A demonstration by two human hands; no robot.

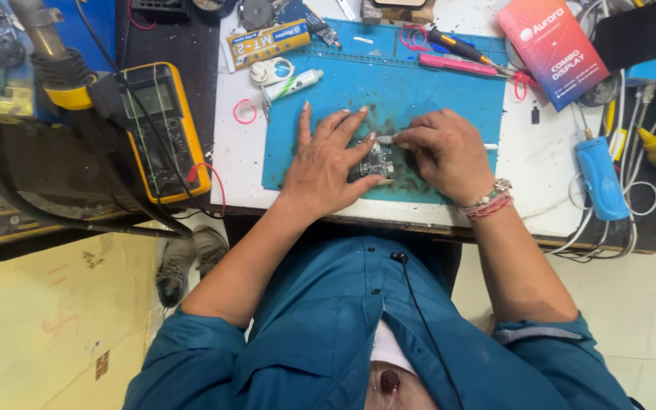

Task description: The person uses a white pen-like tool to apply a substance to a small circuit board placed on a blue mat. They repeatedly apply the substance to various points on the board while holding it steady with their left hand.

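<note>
Left hand [326, 163]: flat, fingers spread, no closed grip; pins the small circuit board [377, 162] so it cannot slide.
Right hand [443, 152]: pinch grip on thin white tool [386, 140], tip at board.
Board: on blue mat [449, 99], near worktop [540, 152] front edge.

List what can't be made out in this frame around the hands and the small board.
Head view:
- Circuit board: components too small; left hand covers its left edge.
- Slim tool in right hand: type unclear, fingers hide the shaft.
- Multimeter screen: reading too small.
- Blue mat: near part hidden by both hands.
</note>
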